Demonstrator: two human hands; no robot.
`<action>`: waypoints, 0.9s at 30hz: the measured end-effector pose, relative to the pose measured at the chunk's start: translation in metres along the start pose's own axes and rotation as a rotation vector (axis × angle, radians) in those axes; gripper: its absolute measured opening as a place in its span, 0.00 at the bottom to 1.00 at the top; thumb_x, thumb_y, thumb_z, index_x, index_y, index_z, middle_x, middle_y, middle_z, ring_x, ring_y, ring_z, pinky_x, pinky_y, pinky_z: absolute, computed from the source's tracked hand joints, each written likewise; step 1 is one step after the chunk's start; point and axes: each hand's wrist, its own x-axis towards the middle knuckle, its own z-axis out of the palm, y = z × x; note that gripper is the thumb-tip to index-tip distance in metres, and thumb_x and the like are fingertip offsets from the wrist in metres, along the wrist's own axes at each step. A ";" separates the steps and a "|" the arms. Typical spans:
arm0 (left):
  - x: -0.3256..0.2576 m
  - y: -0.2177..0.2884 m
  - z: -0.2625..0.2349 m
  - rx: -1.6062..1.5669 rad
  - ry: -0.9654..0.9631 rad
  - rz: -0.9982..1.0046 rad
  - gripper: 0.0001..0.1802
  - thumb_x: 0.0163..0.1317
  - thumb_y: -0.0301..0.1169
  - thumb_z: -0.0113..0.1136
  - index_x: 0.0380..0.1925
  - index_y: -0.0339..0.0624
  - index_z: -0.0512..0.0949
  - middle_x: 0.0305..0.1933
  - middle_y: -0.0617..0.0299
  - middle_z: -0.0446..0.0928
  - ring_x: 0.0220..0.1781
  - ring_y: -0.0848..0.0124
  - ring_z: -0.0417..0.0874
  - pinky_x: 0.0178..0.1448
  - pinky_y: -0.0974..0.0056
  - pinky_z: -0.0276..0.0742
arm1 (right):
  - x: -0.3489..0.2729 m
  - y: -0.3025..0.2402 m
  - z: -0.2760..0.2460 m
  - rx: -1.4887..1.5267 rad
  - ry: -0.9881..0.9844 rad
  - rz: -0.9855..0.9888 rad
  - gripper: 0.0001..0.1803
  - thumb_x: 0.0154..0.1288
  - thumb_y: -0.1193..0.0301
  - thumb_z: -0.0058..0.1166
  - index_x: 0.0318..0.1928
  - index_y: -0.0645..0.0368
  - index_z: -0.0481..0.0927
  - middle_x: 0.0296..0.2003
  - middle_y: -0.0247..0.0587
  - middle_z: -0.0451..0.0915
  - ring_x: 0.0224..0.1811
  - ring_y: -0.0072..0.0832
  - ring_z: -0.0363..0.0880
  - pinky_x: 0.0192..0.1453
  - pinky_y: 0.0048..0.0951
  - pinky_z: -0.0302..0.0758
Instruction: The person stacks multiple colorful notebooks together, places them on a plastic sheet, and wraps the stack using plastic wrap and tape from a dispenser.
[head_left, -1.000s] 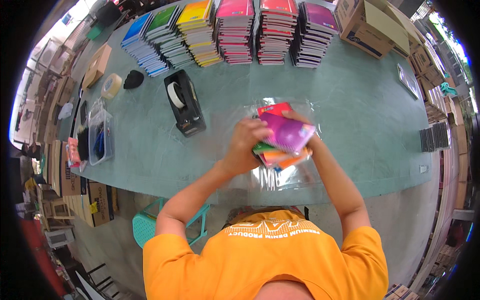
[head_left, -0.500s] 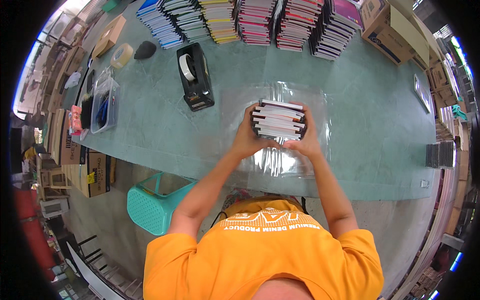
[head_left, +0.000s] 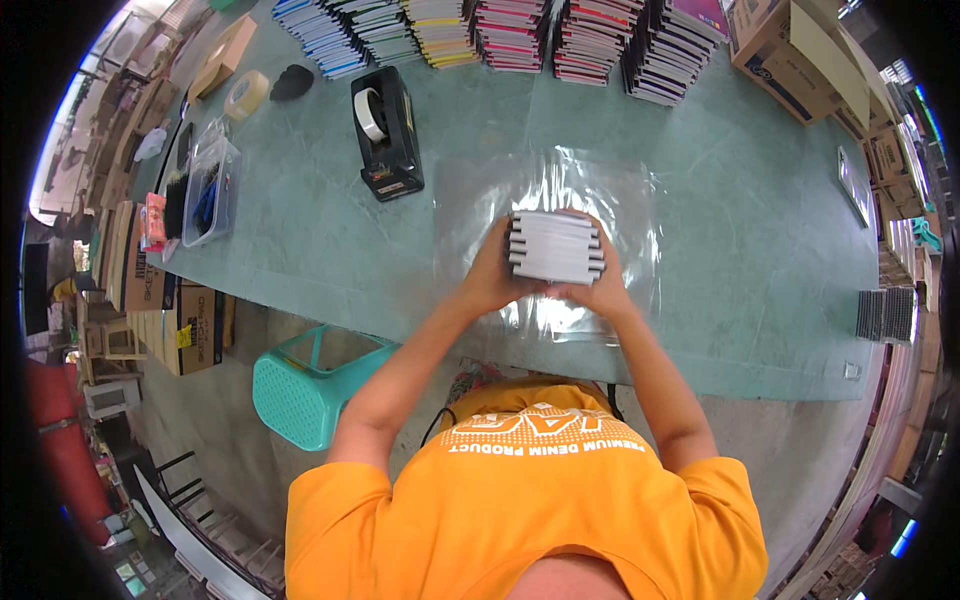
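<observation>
A compact stack of notebooks [head_left: 556, 247], white page edges showing and dark covers at the sides, is gripped from both sides. My left hand [head_left: 492, 272] wraps its left side, and my right hand [head_left: 606, 280] wraps its right side; the thumbs meet near the stack's lower edge. Beneath the hands, a clear plastic sheet [head_left: 468, 190] lies spread on the green table, shiny with reflections. How far the stack is above the sheet I cannot tell.
Several tall stacks of colored notebooks [head_left: 510, 35] line the table's far edge. A black tape dispenser [head_left: 390, 135] stands left of the sheet. Further left is a clear plastic bin [head_left: 213, 200]. Open cardboard boxes [head_left: 795, 60] sit far right; a turquoise stool [head_left: 305, 395] is below the table edge.
The notebooks in my hands now sit more evenly, with their page edges nearly flush, where before they were staggered. Both hands stay around the stack.
</observation>
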 end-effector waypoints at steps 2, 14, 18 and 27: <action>0.001 0.003 -0.001 -0.092 -0.010 -0.083 0.48 0.30 0.27 0.78 0.54 0.38 0.61 0.52 0.52 0.69 0.54 0.60 0.73 0.56 0.60 0.71 | 0.001 -0.007 -0.001 -0.102 0.004 0.028 0.58 0.21 0.60 0.81 0.58 0.60 0.61 0.53 0.42 0.70 0.55 0.30 0.70 0.60 0.32 0.67; -0.006 -0.033 0.010 0.234 -0.065 0.141 0.47 0.34 0.29 0.76 0.57 0.39 0.61 0.56 0.51 0.67 0.56 0.55 0.72 0.58 0.60 0.70 | -0.013 0.021 0.005 -0.454 0.096 -0.187 0.53 0.30 0.64 0.78 0.57 0.59 0.57 0.45 0.41 0.73 0.48 0.31 0.74 0.53 0.31 0.72; -0.014 -0.051 0.015 0.262 -0.080 0.067 0.47 0.33 0.31 0.77 0.57 0.39 0.62 0.57 0.50 0.66 0.58 0.54 0.70 0.59 0.59 0.69 | -0.018 0.051 0.002 -0.478 0.086 -0.152 0.51 0.32 0.66 0.77 0.57 0.59 0.57 0.47 0.41 0.73 0.50 0.32 0.74 0.54 0.31 0.71; -0.004 -0.067 0.002 0.373 -0.137 0.295 0.48 0.34 0.33 0.76 0.58 0.39 0.62 0.59 0.49 0.63 0.58 0.52 0.69 0.60 0.58 0.67 | -0.013 0.017 -0.001 -0.173 -0.006 -0.179 0.65 0.25 0.61 0.80 0.64 0.60 0.50 0.59 0.45 0.63 0.60 0.36 0.65 0.61 0.35 0.65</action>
